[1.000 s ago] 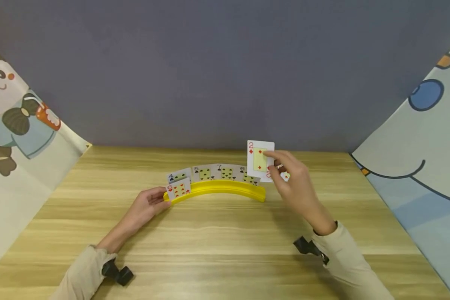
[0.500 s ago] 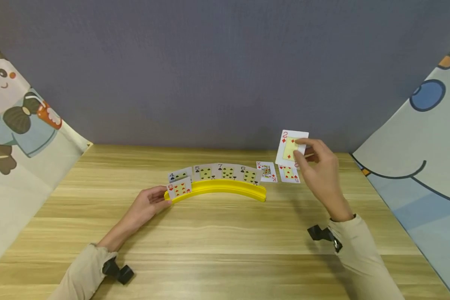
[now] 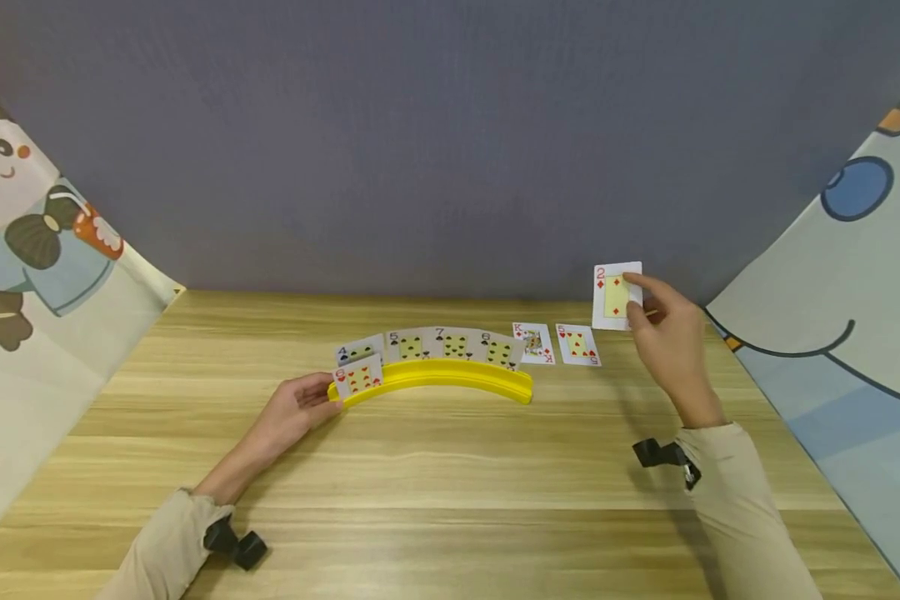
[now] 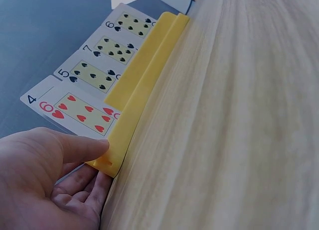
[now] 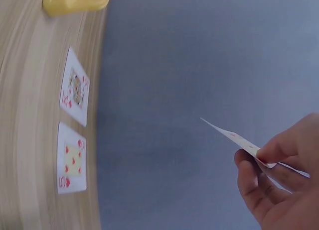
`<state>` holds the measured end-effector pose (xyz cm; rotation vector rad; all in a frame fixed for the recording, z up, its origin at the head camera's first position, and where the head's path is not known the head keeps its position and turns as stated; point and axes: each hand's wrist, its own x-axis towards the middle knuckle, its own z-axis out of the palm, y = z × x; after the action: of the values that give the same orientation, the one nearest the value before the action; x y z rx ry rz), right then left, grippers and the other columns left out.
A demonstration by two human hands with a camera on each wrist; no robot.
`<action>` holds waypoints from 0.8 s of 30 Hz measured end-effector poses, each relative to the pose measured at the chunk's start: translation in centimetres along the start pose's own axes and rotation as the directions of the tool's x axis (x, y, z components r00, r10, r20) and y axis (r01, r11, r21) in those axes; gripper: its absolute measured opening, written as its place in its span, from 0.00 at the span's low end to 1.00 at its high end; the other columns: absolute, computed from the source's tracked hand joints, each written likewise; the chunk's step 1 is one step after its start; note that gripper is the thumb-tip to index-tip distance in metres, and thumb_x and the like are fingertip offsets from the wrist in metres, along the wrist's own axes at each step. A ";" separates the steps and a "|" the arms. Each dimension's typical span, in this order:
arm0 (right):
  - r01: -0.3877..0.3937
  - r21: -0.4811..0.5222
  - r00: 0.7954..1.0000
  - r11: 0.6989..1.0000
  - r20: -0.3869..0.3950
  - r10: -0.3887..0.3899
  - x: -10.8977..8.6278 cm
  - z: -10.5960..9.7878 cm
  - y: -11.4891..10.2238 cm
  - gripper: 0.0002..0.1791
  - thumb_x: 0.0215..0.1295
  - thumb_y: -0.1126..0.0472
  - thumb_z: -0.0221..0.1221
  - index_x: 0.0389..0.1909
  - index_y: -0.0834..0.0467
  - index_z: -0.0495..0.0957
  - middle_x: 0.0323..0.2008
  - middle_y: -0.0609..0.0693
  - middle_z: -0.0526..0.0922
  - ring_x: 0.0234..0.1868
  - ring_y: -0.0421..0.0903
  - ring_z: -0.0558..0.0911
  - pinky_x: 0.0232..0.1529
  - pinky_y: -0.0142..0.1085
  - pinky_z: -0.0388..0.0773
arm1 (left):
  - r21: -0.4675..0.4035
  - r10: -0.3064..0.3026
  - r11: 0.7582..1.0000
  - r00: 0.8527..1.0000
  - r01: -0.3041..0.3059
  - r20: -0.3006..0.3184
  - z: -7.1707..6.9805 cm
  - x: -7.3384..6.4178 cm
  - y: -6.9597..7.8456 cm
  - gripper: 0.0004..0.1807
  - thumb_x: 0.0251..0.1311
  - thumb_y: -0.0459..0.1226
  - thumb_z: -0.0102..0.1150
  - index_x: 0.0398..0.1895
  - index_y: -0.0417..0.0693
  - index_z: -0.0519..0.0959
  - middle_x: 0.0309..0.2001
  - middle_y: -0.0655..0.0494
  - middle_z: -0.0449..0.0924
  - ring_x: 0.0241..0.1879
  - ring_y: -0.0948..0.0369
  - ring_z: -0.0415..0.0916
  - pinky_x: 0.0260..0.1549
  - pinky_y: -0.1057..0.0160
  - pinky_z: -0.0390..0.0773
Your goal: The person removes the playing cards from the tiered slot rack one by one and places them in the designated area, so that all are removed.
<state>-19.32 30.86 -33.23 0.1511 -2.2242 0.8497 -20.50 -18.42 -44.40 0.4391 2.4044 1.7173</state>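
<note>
A yellow curved card holder [image 3: 450, 372] stands on the table. My left hand [image 3: 294, 414] grips its left end, thumb in front and fingers behind, as the left wrist view shows. In the holder's front slot at that end leans the six of hearts [image 3: 360, 379]. Behind stand the four [image 3: 358, 350], five [image 3: 408, 344], seven [image 3: 456, 343] and six of spades [image 3: 501, 351]. At the right, my right hand [image 3: 667, 333] pinches the two of diamonds [image 3: 615, 298] by its right side, raised above the table, face toward me.
To the right of the holder, the king of diamonds [image 3: 533, 343] and the five of hearts [image 3: 578, 345] lie face up on the wooden table [image 3: 450, 508]. A dark grey wall [image 3: 450, 150] rises behind, with cartoon-printed panels [image 3: 45, 217] on both sides.
My right hand has carried the two of diamonds to the right, away from the holder, uncovering the king and five on the table. My left hand stays where it was.
</note>
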 end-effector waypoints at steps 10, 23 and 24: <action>-0.070 -0.097 0.997 0.993 0.031 0.074 0.1 -0.7 3.0 0.22 0.62 0.74 0.53 0.56 0.60 0.82 0.18 0.59 0.79 0.14 0.35 0.69 0.14 0.24 0.62 | 0.007 -0.009 1.000 1.000 0.009 -0.004 0.0 0.0 0.1 0.24 0.61 0.28 0.64 0.61 0.30 0.73 0.58 0.33 0.76 0.58 0.43 0.76 0.53 0.67 0.79; -0.148 -0.138 0.978 0.979 0.128 0.165 -0.2 -0.5 6.2 0.22 0.62 0.74 0.55 0.57 0.61 0.81 0.25 0.63 0.83 0.17 0.32 0.73 0.10 0.28 0.64 | -0.002 -0.015 1.000 1.000 0.015 0.000 0.0 -0.1 0.2 0.24 0.62 0.28 0.63 0.61 0.30 0.73 0.59 0.33 0.76 0.58 0.43 0.76 0.52 0.67 0.80; -0.147 -0.140 0.977 0.979 0.136 0.166 -0.2 -0.4 6.5 0.22 0.62 0.74 0.55 0.57 0.62 0.81 0.25 0.64 0.83 0.16 0.33 0.73 0.10 0.28 0.64 | -0.007 -0.016 1.000 1.000 0.016 0.001 0.0 -0.1 0.3 0.24 0.62 0.28 0.63 0.61 0.30 0.73 0.59 0.33 0.75 0.58 0.43 0.76 0.52 0.67 0.80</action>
<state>-21.17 36.11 -36.65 -0.0246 -2.4476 0.7969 -20.35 -18.36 -44.16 0.4191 2.3941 1.7180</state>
